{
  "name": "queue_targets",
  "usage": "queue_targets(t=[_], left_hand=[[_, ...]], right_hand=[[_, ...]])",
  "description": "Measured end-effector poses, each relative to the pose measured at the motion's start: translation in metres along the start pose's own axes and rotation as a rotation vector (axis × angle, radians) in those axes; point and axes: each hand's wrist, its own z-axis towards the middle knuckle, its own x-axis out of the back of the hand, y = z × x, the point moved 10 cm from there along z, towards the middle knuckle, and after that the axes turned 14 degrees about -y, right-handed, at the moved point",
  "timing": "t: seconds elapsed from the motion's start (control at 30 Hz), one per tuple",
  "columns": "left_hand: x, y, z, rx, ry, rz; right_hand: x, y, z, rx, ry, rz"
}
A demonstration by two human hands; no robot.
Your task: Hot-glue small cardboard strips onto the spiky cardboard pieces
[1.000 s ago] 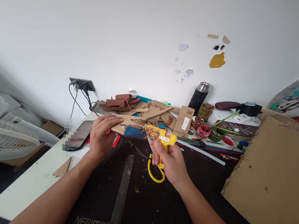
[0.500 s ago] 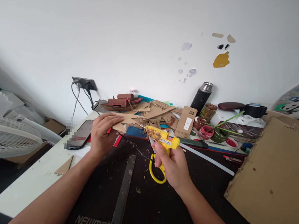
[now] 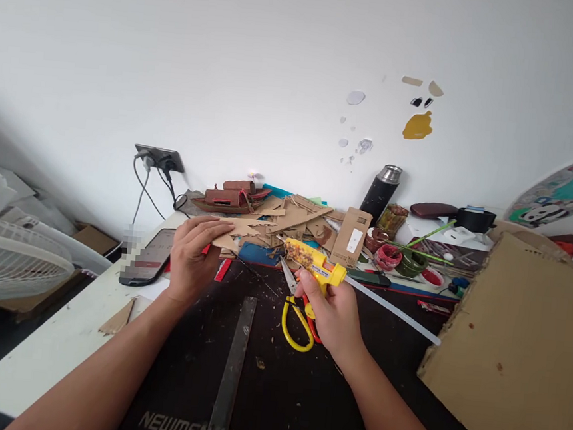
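My left hand point(image 3: 195, 257) pinches a torn cardboard piece point(image 3: 242, 226) at its left end, the thumb beneath and the fingers on top. In my right hand point(image 3: 335, 316) is a yellow hot glue gun point(image 3: 313, 257), its body stained brown and its nozzle pointing left near the cardboard's right end. Whether the nozzle touches the cardboard, I cannot tell. A long translucent glue stick point(image 3: 393, 308) sticks out of the gun's back. Scissors point(image 3: 283, 325) with yellow and red handles lie under the gun, partly hidden by my right hand.
Cardboard scraps point(image 3: 299, 213) are heaped by a brown model boat point(image 3: 227, 200). A steel ruler point(image 3: 234, 364) lies on the black mat point(image 3: 183, 366). Paint jars point(image 3: 388, 257) and a black thermos point(image 3: 378, 196) stand behind, a big cardboard sheet point(image 3: 521, 342) right, a phone point(image 3: 147, 256) and fan point(image 3: 16, 258) left.
The glue gun's nozzle has moved slightly right, away from the held cardboard. More of the scissors and their red handle now shows. My view has shifted a little.
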Motion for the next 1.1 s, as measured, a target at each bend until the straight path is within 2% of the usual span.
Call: queue_targets(t=[0.27, 0.4, 1.1], left_hand=[[-0.002, 0.0, 0.0, 0.005, -0.021, 0.01], [-0.003, 0.002, 0.0, -0.02, -0.023, 0.002], [-0.011, 0.007, -0.003, -0.065, -0.066, 0.019]], right_hand=[[-0.019, 0.001, 0.002, -0.089, -0.098, 0.254], [-0.024, 0.001, 0.0, -0.077, -0.129, 0.219], [-0.023, -0.001, -0.001, -0.075, -0.092, 0.204]])
